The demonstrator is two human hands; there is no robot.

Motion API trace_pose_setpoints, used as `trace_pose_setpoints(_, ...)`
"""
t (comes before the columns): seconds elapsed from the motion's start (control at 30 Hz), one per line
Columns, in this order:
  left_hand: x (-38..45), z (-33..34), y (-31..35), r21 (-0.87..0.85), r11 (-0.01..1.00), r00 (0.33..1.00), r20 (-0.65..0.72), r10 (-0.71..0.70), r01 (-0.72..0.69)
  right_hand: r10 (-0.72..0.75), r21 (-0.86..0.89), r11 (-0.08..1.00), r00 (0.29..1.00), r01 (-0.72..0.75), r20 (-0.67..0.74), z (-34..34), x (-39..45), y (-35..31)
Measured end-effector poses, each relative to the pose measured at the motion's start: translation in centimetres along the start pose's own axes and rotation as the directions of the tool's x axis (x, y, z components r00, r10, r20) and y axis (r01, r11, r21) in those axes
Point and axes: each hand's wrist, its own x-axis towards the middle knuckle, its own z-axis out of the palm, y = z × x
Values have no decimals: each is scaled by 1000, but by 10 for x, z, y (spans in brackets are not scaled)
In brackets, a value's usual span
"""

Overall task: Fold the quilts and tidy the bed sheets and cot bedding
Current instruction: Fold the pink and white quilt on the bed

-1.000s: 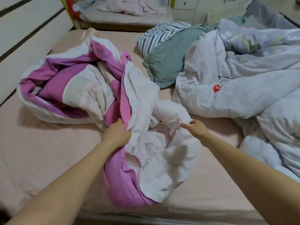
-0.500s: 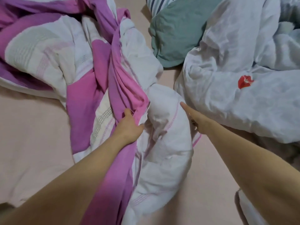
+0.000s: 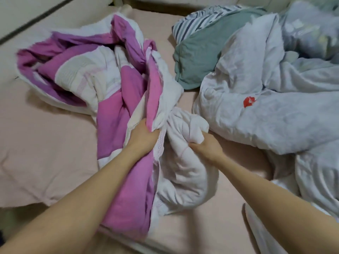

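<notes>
A crumpled pink, purple and white quilt [image 3: 102, 83] lies in a heap across the middle of the bed, on a pale pink sheet [image 3: 42, 136]. My left hand [image 3: 143, 134] is closed on a pink and white fold of it. Just to the right, my right hand [image 3: 207, 145] grips the bunched white end of the same quilt. A rumpled pale blue-white quilt [image 3: 271, 110] with a small red mark covers the right side of the bed.
A green pillow [image 3: 200, 54] and a blue-and-white striped pillow [image 3: 194, 21] lie at the head of the bed, partly under the pale quilt. A white wall with a dark stripe [image 3: 31, 17] runs along the left. Another bed's edge shows at the top.
My right hand went from flat and open beside the white bundle to gripping it. My left hand keeps its hold on the pink fold. The view has pulled back and tilted up.
</notes>
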Motion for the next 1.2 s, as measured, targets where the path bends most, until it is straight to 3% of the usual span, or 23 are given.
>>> trace_pose_setpoints(0.13,-71,-5,69,-109,988,994,-40,104,-107,-116,-227,971,983,81,-145,-70,-75,10)
trace_pose_setpoints(0.23,-131,22,128,-85,985,988,34,154,-151,-202,-307,943,954,128,-222,-126,-120,11)
trace_pose_setpoints(0.33,-180,48,185,-67,959,956,84,280,-275,-245,-319,935,933,156,-262,-195,-146,7)
trace_pose_setpoints(0.47,-234,73,275,-101,937,940,33,339,-334,-240,-316,942,887,114,-394,-310,-179,23)
trace_pose_setpoints(0.67,-288,147,411,-127,890,896,18,443,-437,-300,-349,927,830,137,-470,-479,-206,66)
trace_pose_setpoints(0.83,-312,204,540,-264,829,854,32,519,-493,-367,-455,887,715,76,-596,-651,-235,92)
trace_pose_setpoints(0.9,-312,235,569,-235,827,839,72,539,-510,-390,-539,842,661,-26,-641,-695,-232,116)
trace_pose_setpoints(0.97,-309,273,569,-149,857,847,138,513,-494,-339,-592,785,674,-181,-656,-702,-226,150)
trace_pose_setpoints(1.07,-311,346,540,-38,903,859,292,420,-428,-73,-492,823,805,-285,-588,-672,-227,222)
trace_pose_setpoints(1.13,-317,383,514,35,916,855,376,358,-399,45,-255,948,874,-189,-484,-642,-234,260)
trace_pose_setpoints(1.2,-323,414,499,68,910,822,461,336,-410,127,98,991,907,-96,-401,-620,-243,281)
